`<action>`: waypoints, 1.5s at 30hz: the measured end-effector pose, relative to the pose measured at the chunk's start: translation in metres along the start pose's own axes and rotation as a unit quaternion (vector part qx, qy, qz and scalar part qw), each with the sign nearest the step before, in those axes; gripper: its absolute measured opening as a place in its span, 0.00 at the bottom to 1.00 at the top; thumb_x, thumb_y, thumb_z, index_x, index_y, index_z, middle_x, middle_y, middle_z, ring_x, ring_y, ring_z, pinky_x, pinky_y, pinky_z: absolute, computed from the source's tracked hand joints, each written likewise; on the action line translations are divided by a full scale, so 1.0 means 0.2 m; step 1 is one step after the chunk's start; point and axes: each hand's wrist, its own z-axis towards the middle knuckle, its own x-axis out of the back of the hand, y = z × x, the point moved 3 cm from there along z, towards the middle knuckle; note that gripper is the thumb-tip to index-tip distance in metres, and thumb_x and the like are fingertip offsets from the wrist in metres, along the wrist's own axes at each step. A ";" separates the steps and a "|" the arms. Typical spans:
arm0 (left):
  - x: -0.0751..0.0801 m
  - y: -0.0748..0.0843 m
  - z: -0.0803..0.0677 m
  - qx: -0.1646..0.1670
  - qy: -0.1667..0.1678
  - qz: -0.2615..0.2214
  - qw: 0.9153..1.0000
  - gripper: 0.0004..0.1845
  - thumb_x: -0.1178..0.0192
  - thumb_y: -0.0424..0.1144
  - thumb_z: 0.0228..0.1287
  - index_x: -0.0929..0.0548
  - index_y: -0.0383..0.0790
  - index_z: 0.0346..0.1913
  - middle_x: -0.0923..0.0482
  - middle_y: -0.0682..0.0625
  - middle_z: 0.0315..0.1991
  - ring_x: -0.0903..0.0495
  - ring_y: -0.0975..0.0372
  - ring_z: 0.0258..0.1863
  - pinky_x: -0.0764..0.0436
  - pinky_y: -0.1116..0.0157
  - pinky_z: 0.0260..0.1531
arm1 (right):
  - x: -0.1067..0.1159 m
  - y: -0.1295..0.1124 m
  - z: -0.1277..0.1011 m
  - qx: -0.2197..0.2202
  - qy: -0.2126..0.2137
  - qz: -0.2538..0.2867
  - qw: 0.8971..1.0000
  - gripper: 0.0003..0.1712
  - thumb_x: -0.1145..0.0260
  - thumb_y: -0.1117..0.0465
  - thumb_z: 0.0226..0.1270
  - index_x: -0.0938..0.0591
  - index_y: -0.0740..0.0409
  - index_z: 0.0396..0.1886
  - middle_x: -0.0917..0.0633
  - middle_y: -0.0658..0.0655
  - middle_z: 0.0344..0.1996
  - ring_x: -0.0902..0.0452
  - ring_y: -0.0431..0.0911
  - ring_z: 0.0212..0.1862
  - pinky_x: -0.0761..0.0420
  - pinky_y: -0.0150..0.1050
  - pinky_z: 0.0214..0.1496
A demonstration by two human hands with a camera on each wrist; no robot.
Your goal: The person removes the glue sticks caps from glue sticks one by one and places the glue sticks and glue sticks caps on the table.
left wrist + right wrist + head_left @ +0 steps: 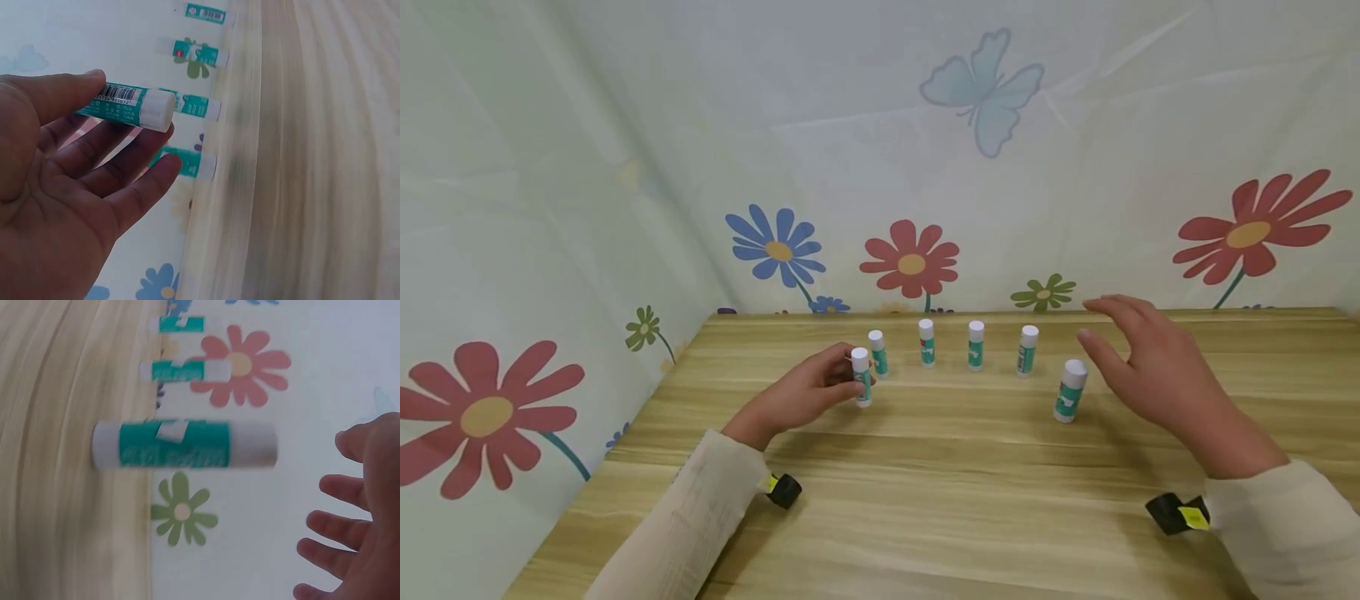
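Observation:
My left hand (pixel 801 392) pinches a white-capped glue stick (pixel 861 379) with a green label, thumb on one side and fingers on the other. The stick is upright; whether its base touches the table I cannot tell. The left wrist view shows the barcode on this held glue stick (pixel 119 103). Just behind it stands another glue stick (pixel 878 354). On the right, my right hand (pixel 1157 375) hovers with spread fingers, holding nothing, beside the nearest right-hand glue stick (pixel 1070 392). A gap separates the right hand (pixel 369 512) from that glue stick (pixel 175 445) in the right wrist view.
Three more glue sticks stand upright between the hands: a left one (pixel 927 343), a middle one (pixel 975 346) and a right one (pixel 1027 352). All stand on a wood-grain table (pixel 940 508). Behind the table's far edge hangs a flowered curtain (pixel 850 158).

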 end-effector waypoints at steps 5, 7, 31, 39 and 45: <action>-0.03 0.04 0.00 -0.025 -0.002 -0.007 1.000 0.24 0.41 0.40 0.69 0.32 0.42 0.64 0.22 0.47 0.55 0.22 0.57 0.57 0.22 0.56 0.59 | 0.03 -0.10 -0.01 0.012 0.026 0.038 0.999 0.28 0.44 0.48 0.73 0.30 0.57 0.67 0.32 0.69 0.67 0.38 0.69 0.65 0.37 0.73 0.58; -0.05 0.06 0.00 -0.032 -0.001 -0.011 0.999 0.23 0.41 0.40 0.68 0.31 0.43 0.63 0.21 0.48 0.54 0.21 0.57 0.56 0.21 0.57 0.58 | 0.03 -0.14 -0.02 0.022 0.035 0.052 0.998 0.28 0.41 0.48 0.72 0.29 0.56 0.66 0.30 0.67 0.66 0.37 0.68 0.66 0.36 0.72 0.58; -0.41 0.30 -0.06 -0.093 -0.060 -0.070 0.991 0.19 0.42 0.38 0.69 0.29 0.44 0.60 0.21 0.52 0.47 0.21 0.64 0.48 0.20 0.69 0.51 | -0.20 -0.49 -0.15 0.013 -0.025 0.225 0.974 0.26 0.27 0.51 0.59 0.21 0.50 0.57 0.15 0.50 0.50 0.22 0.45 0.53 0.24 0.49 0.56; -0.47 0.34 -0.09 -0.111 -0.057 -0.095 0.988 0.15 0.41 0.36 0.68 0.27 0.46 0.56 0.23 0.54 0.51 0.21 0.66 0.49 0.19 0.70 0.49 | -0.29 -0.57 -0.21 0.016 -0.012 0.248 0.968 0.22 0.25 0.52 0.55 0.18 0.46 0.51 0.15 0.43 0.45 0.22 0.37 0.47 0.22 0.36 0.49; -0.50 0.33 -0.09 -0.107 -0.050 -0.108 0.987 0.16 0.40 0.36 0.67 0.27 0.47 0.55 0.23 0.55 0.51 0.20 0.67 0.49 0.19 0.70 0.50 | -0.31 -0.59 -0.23 0.009 -0.007 0.270 0.963 0.18 0.24 0.54 0.55 0.18 0.48 0.46 0.16 0.42 0.41 0.23 0.38 0.43 0.24 0.31 0.46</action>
